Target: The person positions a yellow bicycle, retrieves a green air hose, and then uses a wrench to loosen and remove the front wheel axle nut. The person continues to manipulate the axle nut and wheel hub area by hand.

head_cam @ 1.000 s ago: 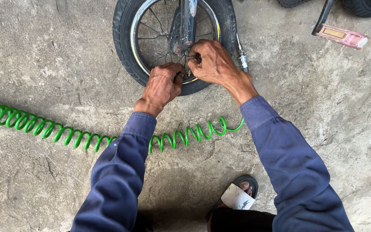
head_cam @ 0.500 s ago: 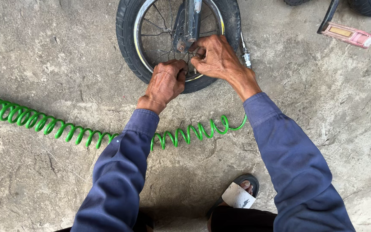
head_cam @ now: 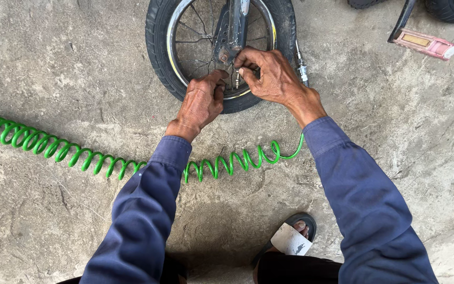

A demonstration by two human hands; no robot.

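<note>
The small metal tyre valve [head_cam: 236, 79] stands at the lower rim of the small black-tyred spoked bicycle wheel [head_cam: 160, 58], its long axis pointing toward the hub. It lies between both hands. The right hand [head_cam: 271, 76] fingers [head_cam: 248, 72] pinch narrowly just beside it; the left hand [head_cam: 202, 102] is curled shut on the rim below, slightly farther off.

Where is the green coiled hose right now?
The green coiled hose lies on the concrete floor, running from the left edge under both forearms to just below the small wheel.
</note>
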